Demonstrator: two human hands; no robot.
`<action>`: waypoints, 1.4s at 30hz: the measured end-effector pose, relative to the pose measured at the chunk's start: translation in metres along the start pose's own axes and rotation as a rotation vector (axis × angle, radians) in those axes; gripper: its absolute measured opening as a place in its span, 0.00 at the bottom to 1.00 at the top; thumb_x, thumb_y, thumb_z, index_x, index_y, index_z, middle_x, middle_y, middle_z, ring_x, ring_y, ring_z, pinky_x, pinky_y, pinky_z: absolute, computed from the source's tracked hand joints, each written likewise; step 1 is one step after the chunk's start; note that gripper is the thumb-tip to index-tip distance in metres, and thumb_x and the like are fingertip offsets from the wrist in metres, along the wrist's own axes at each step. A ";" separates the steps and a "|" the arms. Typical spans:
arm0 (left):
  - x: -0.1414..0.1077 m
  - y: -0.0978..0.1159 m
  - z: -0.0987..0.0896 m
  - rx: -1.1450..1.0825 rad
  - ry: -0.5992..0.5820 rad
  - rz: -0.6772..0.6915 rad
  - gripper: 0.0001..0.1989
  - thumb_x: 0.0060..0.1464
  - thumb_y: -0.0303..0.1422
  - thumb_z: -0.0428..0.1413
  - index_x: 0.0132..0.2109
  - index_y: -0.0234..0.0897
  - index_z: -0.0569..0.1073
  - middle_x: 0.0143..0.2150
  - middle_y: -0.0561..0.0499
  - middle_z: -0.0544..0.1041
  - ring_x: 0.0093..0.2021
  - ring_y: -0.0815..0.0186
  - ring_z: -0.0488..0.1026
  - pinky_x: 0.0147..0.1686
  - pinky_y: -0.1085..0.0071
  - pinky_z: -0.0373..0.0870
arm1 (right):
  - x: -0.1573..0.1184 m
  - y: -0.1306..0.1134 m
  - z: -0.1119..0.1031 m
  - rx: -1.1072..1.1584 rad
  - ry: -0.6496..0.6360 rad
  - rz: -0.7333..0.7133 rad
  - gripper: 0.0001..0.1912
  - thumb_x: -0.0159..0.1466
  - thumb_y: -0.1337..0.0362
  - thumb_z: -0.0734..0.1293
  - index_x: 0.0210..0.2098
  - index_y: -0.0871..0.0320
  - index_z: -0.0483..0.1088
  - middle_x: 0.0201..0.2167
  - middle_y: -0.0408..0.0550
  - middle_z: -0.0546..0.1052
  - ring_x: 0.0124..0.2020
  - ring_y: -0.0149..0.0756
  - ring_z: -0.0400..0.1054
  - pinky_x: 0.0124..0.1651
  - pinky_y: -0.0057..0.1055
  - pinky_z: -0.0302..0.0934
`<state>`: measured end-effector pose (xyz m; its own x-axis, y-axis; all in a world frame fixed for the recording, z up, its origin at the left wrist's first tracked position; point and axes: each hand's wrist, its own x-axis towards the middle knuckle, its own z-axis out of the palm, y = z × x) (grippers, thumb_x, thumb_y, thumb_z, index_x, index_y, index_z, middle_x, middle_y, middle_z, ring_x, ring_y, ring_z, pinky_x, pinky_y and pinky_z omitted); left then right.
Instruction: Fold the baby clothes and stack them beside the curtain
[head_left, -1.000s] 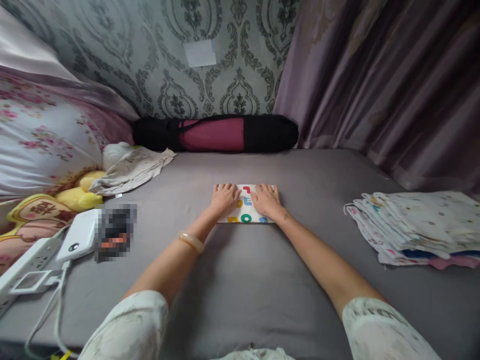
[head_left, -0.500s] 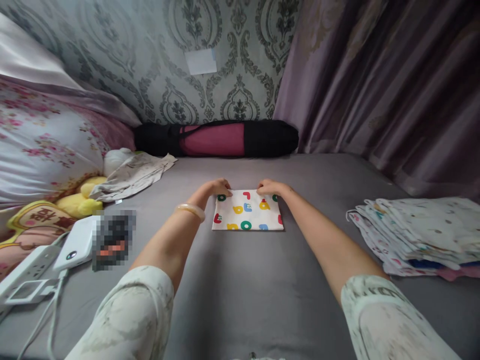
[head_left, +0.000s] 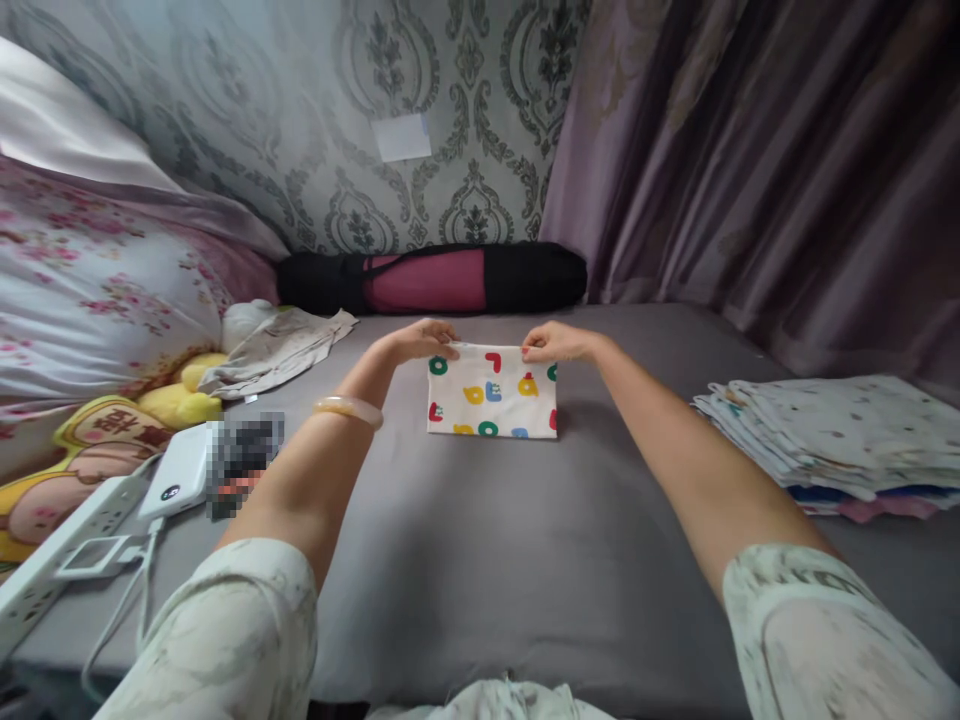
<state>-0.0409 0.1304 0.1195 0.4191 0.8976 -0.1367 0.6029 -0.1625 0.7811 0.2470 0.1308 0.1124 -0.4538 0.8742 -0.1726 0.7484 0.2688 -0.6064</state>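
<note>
A folded white cloth printed with colourful letters is held over the grey bed sheet, its far edge raised. My left hand, with a bangle at the wrist, pinches the cloth's far left corner. At the far right corner, my right hand grips the same edge between thumb and fingers. Whether the near edge touches the sheet is hard to tell.
Folded clothes are stacked at the right. On the left lie a crumpled cloth, yellow plush toys, a white power bank and a power strip. A black and pink bag lies along the wall.
Both hands have lifted the cloth's far edge upward, and the cloth now hangs more upright from them. The camera view has shifted slightly.
</note>
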 end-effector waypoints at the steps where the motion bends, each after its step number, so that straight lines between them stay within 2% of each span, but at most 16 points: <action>1: -0.005 0.009 -0.003 -0.022 0.012 0.045 0.17 0.45 0.30 0.60 0.44 0.32 0.72 0.36 0.49 0.78 0.35 0.66 0.73 0.37 0.70 0.70 | -0.004 -0.004 -0.005 0.030 0.037 -0.018 0.12 0.58 0.64 0.67 0.40 0.61 0.75 0.35 0.47 0.78 0.36 0.34 0.71 0.35 0.25 0.62; 5: -0.023 0.028 -0.006 0.002 0.152 0.160 0.16 0.50 0.28 0.56 0.47 0.28 0.72 0.38 0.49 0.77 0.36 0.67 0.70 0.39 0.70 0.68 | -0.025 -0.018 -0.013 0.025 0.234 -0.134 0.13 0.60 0.65 0.66 0.45 0.61 0.73 0.39 0.48 0.78 0.40 0.36 0.70 0.40 0.28 0.62; 7: -0.035 0.025 0.002 0.151 0.265 0.223 0.14 0.52 0.29 0.54 0.47 0.30 0.73 0.38 0.50 0.77 0.36 0.67 0.69 0.41 0.70 0.67 | -0.038 -0.020 -0.006 -0.076 0.336 -0.198 0.13 0.61 0.68 0.64 0.45 0.60 0.72 0.41 0.48 0.78 0.42 0.37 0.70 0.45 0.29 0.61; 9: -0.049 0.013 0.017 0.380 0.337 0.290 0.13 0.54 0.29 0.53 0.46 0.35 0.74 0.39 0.50 0.77 0.38 0.65 0.70 0.46 0.66 0.65 | -0.052 -0.016 0.012 -0.210 0.385 -0.255 0.14 0.62 0.71 0.61 0.45 0.59 0.72 0.43 0.49 0.77 0.44 0.38 0.69 0.48 0.31 0.58; 12: -0.076 -0.012 0.052 0.622 0.324 0.367 0.14 0.56 0.27 0.49 0.46 0.40 0.75 0.41 0.48 0.79 0.46 0.61 0.71 0.55 0.61 0.58 | -0.076 -0.003 0.053 -0.393 0.359 -0.309 0.16 0.62 0.75 0.57 0.44 0.58 0.72 0.44 0.51 0.76 0.47 0.40 0.67 0.52 0.34 0.55; 15: -0.101 -0.035 0.087 0.691 0.195 0.410 0.18 0.57 0.24 0.45 0.49 0.42 0.74 0.48 0.48 0.78 0.51 0.62 0.70 0.58 0.62 0.54 | -0.098 0.012 0.097 -0.444 0.284 -0.351 0.18 0.65 0.76 0.53 0.43 0.57 0.71 0.45 0.52 0.76 0.49 0.39 0.65 0.54 0.34 0.54; 17: -0.114 -0.045 0.103 0.706 0.125 0.404 0.20 0.58 0.24 0.43 0.50 0.43 0.73 0.51 0.47 0.77 0.54 0.63 0.70 0.58 0.62 0.53 | -0.108 0.020 0.117 -0.441 0.260 -0.361 0.18 0.66 0.75 0.52 0.44 0.57 0.71 0.46 0.51 0.75 0.51 0.38 0.65 0.55 0.33 0.53; 20: -0.126 -0.053 0.115 0.702 0.094 0.399 0.21 0.58 0.23 0.42 0.53 0.43 0.71 0.55 0.47 0.75 0.57 0.63 0.68 0.58 0.61 0.52 | -0.118 0.027 0.131 -0.425 0.246 -0.366 0.20 0.66 0.75 0.52 0.47 0.56 0.70 0.51 0.51 0.74 0.54 0.37 0.63 0.56 0.33 0.53; 25: -0.136 -0.052 0.113 0.676 0.073 0.407 0.25 0.49 0.22 0.47 0.53 0.43 0.71 0.58 0.49 0.73 0.58 0.62 0.67 0.58 0.60 0.52 | -0.124 0.029 0.126 -0.398 0.191 -0.405 0.27 0.57 0.80 0.54 0.51 0.56 0.70 0.56 0.51 0.71 0.58 0.36 0.62 0.58 0.34 0.53; 28: -0.131 -0.046 0.114 0.623 0.125 0.332 0.17 0.53 0.26 0.48 0.48 0.41 0.73 0.53 0.49 0.77 0.53 0.62 0.72 0.56 0.61 0.56 | -0.116 0.025 0.117 -0.345 0.157 -0.365 0.24 0.56 0.78 0.56 0.46 0.57 0.73 0.52 0.50 0.75 0.55 0.38 0.66 0.57 0.36 0.56; 30: -0.118 -0.038 0.120 0.598 0.260 0.228 0.15 0.60 0.30 0.45 0.48 0.40 0.72 0.51 0.48 0.78 0.51 0.62 0.73 0.55 0.60 0.59 | -0.103 0.019 0.115 -0.304 0.197 -0.305 0.22 0.58 0.76 0.56 0.45 0.57 0.74 0.49 0.49 0.77 0.52 0.38 0.68 0.56 0.35 0.58; 32: -0.098 -0.029 0.129 0.605 0.399 0.131 0.17 0.63 0.34 0.43 0.54 0.39 0.69 0.56 0.46 0.74 0.56 0.60 0.70 0.55 0.59 0.60 | -0.085 0.011 0.117 -0.300 0.301 -0.239 0.22 0.62 0.73 0.54 0.51 0.59 0.72 0.53 0.52 0.75 0.56 0.38 0.66 0.59 0.37 0.56; 33: -0.087 -0.025 0.134 0.622 0.429 0.098 0.19 0.64 0.34 0.43 0.58 0.38 0.67 0.60 0.44 0.71 0.59 0.59 0.67 0.57 0.58 0.59 | -0.075 0.006 0.120 -0.321 0.352 -0.205 0.23 0.64 0.71 0.53 0.55 0.61 0.69 0.58 0.53 0.71 0.60 0.40 0.62 0.62 0.39 0.53; 35: -0.065 -0.017 0.145 0.669 0.430 0.037 0.22 0.65 0.35 0.41 0.63 0.34 0.62 0.66 0.41 0.63 0.66 0.56 0.58 0.62 0.55 0.54 | -0.057 -0.003 0.127 -0.391 0.382 -0.133 0.26 0.67 0.67 0.51 0.63 0.62 0.61 0.66 0.54 0.61 0.67 0.44 0.51 0.67 0.48 0.44; 37: -0.047 -0.014 0.154 0.712 0.390 -0.023 0.25 0.66 0.38 0.39 0.66 0.32 0.59 0.69 0.41 0.58 0.70 0.53 0.50 0.65 0.51 0.48 | -0.043 -0.010 0.136 -0.457 0.340 -0.069 0.28 0.69 0.64 0.50 0.67 0.62 0.55 0.69 0.52 0.54 0.70 0.47 0.43 0.68 0.54 0.36; 42: -0.028 -0.026 0.165 0.780 0.329 -0.055 0.29 0.67 0.41 0.33 0.69 0.34 0.55 0.70 0.43 0.55 0.71 0.51 0.46 0.67 0.49 0.42 | -0.030 -0.014 0.149 -0.520 0.270 0.014 0.29 0.70 0.60 0.48 0.69 0.58 0.50 0.71 0.48 0.49 0.71 0.47 0.37 0.68 0.55 0.32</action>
<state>0.0437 0.0425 0.0029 0.2297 0.9662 0.1168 0.9628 -0.2431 0.1176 0.1779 0.0406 0.0104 -0.3540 0.9328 0.0677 0.9234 0.3601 -0.1332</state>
